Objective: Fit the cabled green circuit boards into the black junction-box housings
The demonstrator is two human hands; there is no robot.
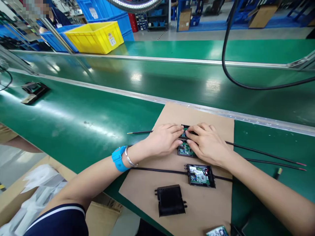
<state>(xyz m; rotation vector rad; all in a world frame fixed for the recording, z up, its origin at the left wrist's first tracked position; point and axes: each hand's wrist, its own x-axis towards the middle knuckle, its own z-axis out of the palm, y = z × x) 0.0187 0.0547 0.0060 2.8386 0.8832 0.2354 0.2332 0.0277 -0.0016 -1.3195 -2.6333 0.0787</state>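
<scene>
My left hand [163, 139] reaches in from the left, its fingers pressed together on the left side of the upper black case with a green circuit board [184, 132]. From the right, my right hand [209, 142] has its bent fingers on the same case, which they partly hide. Just below, touching or nearly touching my fingertips, lies a second open case with a board [185, 149]. A third open case [200, 175] with black cables at both sides lies nearer. Nearest of these is a plain black case part [171, 200]. All rest on brown cardboard [147, 183].
The cardboard lies on a green table [98, 121]. Black cables [265, 152] stretch right. Another board [218, 231] shows at the bottom edge. A black device [35, 92] sits far left. Behind are a yellow bin [94, 37], blue bins [95, 11], a hanging black cable [225, 49] and a person.
</scene>
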